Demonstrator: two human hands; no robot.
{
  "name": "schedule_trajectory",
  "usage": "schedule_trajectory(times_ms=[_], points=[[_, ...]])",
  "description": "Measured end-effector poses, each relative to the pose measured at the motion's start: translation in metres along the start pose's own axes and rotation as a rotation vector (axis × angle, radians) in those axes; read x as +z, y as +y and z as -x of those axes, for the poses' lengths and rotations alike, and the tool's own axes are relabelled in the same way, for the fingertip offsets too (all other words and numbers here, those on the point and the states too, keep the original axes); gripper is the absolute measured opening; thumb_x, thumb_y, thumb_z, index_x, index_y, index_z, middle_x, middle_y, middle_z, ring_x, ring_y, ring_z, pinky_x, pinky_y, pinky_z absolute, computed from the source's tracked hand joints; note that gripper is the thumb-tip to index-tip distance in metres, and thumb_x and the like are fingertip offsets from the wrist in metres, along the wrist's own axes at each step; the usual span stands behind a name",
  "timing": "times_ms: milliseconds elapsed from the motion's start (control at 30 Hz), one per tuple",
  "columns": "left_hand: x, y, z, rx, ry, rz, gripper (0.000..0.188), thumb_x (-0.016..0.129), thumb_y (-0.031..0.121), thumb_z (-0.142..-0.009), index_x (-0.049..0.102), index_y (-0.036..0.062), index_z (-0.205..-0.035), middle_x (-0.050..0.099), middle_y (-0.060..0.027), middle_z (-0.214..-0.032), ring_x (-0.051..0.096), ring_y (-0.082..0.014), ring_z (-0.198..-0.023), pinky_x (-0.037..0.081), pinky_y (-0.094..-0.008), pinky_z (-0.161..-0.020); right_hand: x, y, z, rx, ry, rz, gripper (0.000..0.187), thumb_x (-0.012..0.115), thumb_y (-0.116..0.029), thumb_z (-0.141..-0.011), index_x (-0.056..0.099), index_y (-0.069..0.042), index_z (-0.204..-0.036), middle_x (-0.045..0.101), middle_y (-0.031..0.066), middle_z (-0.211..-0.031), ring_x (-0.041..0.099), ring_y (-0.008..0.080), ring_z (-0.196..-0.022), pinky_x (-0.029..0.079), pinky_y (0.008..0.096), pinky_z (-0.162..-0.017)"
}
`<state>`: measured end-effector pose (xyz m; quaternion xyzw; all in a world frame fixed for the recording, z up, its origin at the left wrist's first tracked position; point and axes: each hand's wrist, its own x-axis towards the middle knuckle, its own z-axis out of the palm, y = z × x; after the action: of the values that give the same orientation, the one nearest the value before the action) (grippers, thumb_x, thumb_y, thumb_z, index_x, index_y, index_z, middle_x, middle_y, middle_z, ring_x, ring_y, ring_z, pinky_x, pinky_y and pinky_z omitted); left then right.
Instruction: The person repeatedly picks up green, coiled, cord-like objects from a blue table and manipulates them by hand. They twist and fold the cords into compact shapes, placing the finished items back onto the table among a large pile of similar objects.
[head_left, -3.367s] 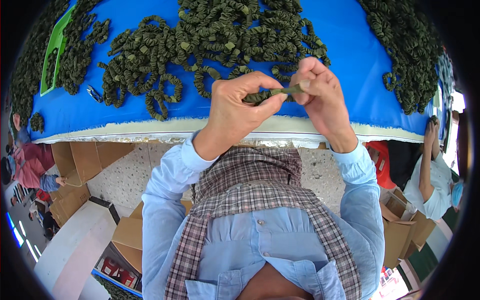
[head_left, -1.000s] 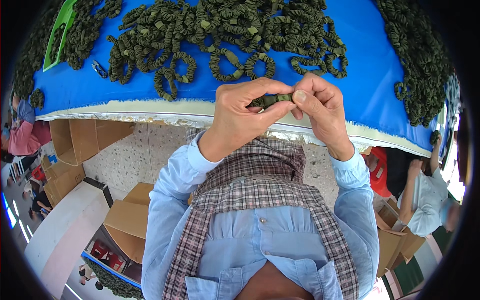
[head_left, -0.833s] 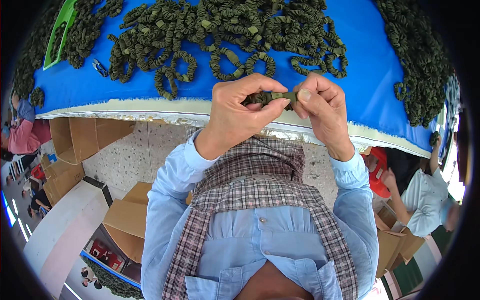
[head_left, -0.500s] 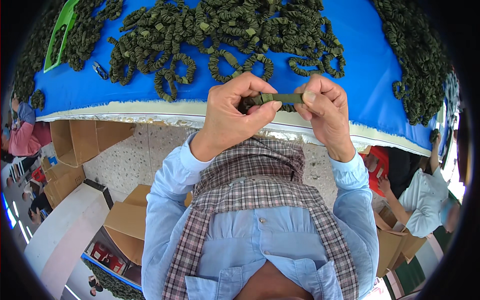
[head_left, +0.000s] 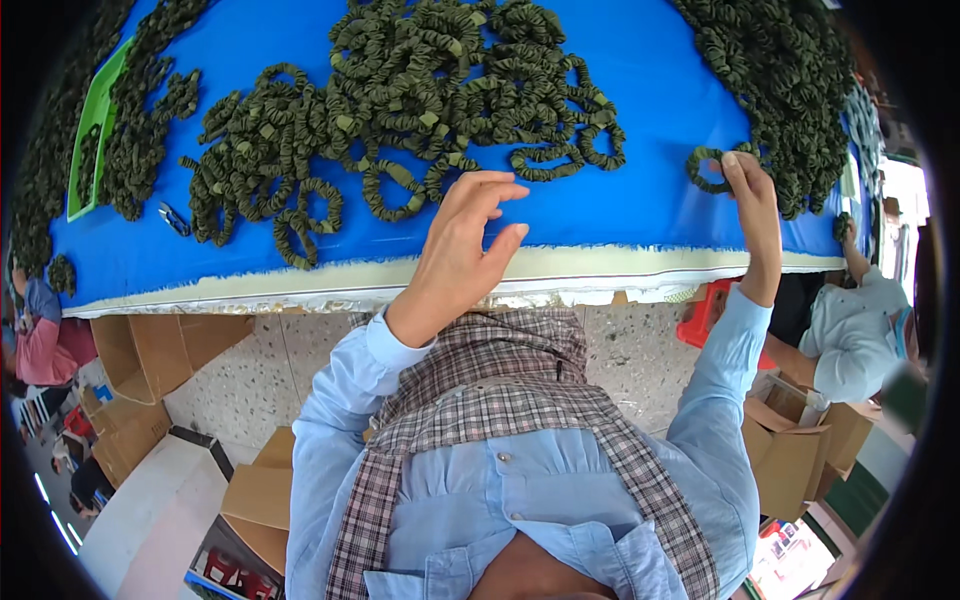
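Note:
Between the thumb and fingers of my right hand [head_left: 752,195] is a dark green scrunchie [head_left: 707,171], held over the table at the front of the right-hand pile. My left hand [head_left: 462,240] hovers above the table's front edge, its fingers apart and nothing in them. Just beyond it lies the nearest part of a big heap of similar gathered fabric rings [head_left: 430,85], some with paler flat patches. A single loose ring [head_left: 395,190] rests at the heap's near side.
Another pile of rings [head_left: 775,90] covers the right of the blue-topped table [head_left: 640,215]. At the left are a green tray [head_left: 88,170] and small thread snips [head_left: 174,218]. Cardboard boxes [head_left: 150,350] stand below. A co-worker's sleeve [head_left: 850,340] shows at the right.
My hands have parted. The right has carried the scrunchie out to the right-hand pile; the left has let go and opened. The view has shifted somewhat to the right.

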<state>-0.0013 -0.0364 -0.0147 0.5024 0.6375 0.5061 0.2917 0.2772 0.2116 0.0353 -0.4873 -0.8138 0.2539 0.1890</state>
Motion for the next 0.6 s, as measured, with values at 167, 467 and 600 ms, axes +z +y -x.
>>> schedule_trajectory(times_ms=[167, 467, 600], points=[[0.001, -0.002, -0.001, -0.052, -0.004, 0.005, 0.031, 0.063, -0.001, -0.08, 0.06, 0.0011, -0.111, 0.054, -0.0137, -0.118, 0.061, -0.0237, -0.097, 0.053, -0.0315, -0.078, 0.037, -0.048, -0.005, -0.374, 0.169, 0.154, 0.022, 0.068, -0.02, -0.083, 0.064, -0.003, -0.096, 0.064, 0.0113, -0.089, 0.057, 0.0288, -0.083, 0.045, 0.0377, -0.076], [-0.002, 0.002, -0.008, -0.283, 0.081, 0.178, 0.029, 0.057, 0.0, -0.086, 0.057, -0.0021, -0.115, 0.06, -0.0139, -0.105, 0.064, -0.0207, -0.089, 0.055, -0.0299, -0.077, 0.126, -0.114, 0.03, -0.628, -0.222, 0.006, 0.018, 0.068, -0.001, -0.072, 0.062, -0.004, -0.089, 0.054, 0.0091, -0.087, 0.053, 0.0281, -0.086, 0.045, 0.034, -0.073], [0.002, 0.003, -0.015, -0.274, 0.078, 0.069, 0.03, 0.055, -0.001, -0.086, 0.058, 0.0014, -0.116, 0.062, -0.012, -0.096, 0.065, -0.0189, -0.079, 0.054, -0.0295, -0.069, 0.124, -0.107, 0.039, -0.641, -0.141, -0.15, 0.02, 0.065, 0.004, -0.074, 0.063, -0.003, -0.092, 0.052, 0.0093, -0.086, 0.053, 0.0282, -0.083, 0.045, 0.0357, -0.071]])
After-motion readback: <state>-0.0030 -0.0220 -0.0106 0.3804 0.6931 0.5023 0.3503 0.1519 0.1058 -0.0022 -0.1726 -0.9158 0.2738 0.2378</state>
